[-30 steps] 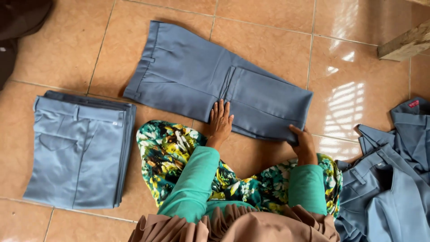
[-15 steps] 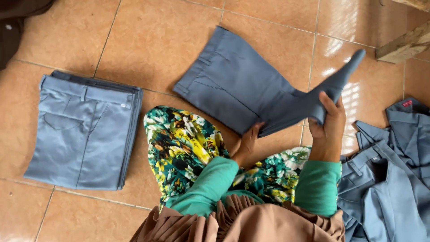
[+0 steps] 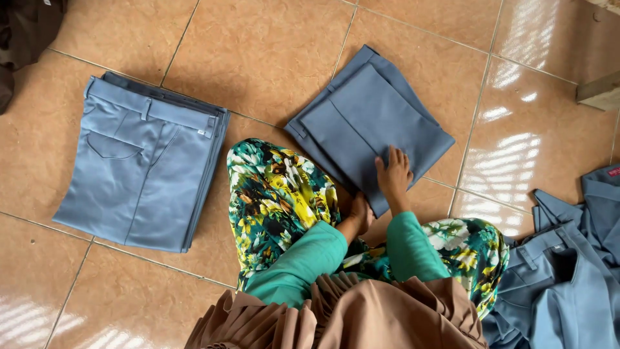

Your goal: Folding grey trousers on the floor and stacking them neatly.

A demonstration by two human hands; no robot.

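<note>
Glossy terracotta floor tiles (image 3: 258, 58) with striped window glare

Folded trousers (image 3: 378, 129): slate blue-grey, plain. Stacked trousers (image 3: 145, 165): lighter blue-grey (darker layers beneath). Unfolded heap (image 3: 568, 278): same blue-grey. Floor tiles (image 3: 258, 58): terracotta orange, glossy. Skirt (image 3: 278, 194): floral print in green, yellow, white. Sleeves (image 3: 300, 258): plain teal green. Scarf (image 3: 342, 317): brown.

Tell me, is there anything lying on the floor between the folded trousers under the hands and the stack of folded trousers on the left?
Only the person's own knee in the floral fabric pushes into that gap. Otherwise bare floor lies between the folded trousers and the stack. The right hand rests flat on the trousers; the left hand touches their near edge.
</note>
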